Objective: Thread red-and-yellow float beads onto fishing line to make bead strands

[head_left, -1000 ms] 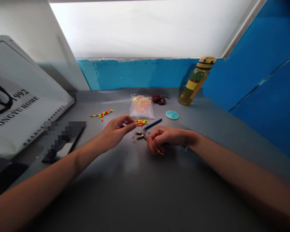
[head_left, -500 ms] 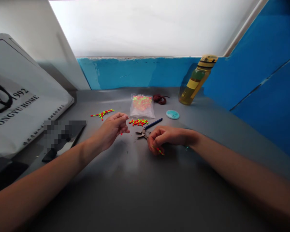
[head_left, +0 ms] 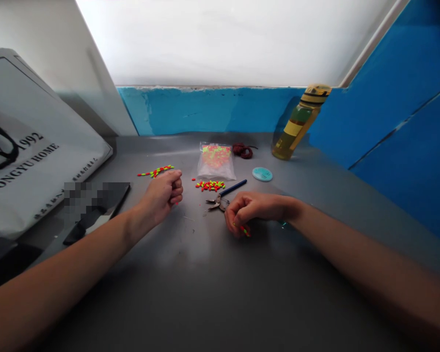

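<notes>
My left hand (head_left: 165, 193) is curled closed above the grey table, just in front of a small cluster of red and yellow-green oval beads (head_left: 156, 172). A speck of red shows under its lower fingers; what they hold is hidden. My right hand (head_left: 244, 212) rests on the table, thumb and fingers pinched on small red and yellow-green beads (head_left: 246, 231). Beyond and between the hands lies a loose pile of the same beads (head_left: 210, 186). Small pliers (head_left: 216, 202) with a blue handle lie against my right hand, which covers part of them.
A clear bag of beads (head_left: 216, 161) lies behind the pile, beside a dark red cord bundle (head_left: 243, 150). To the right are a round teal disc (head_left: 262, 174) and a yellow-green bottle (head_left: 293, 124). A phone-like dark object (head_left: 113, 205) and a white bag (head_left: 33, 146) stand left.
My left hand has moved left, away from the bead pile, and its fingers have curled in. A single red bead now shows left of the pile. My right hand has hardly moved.
</notes>
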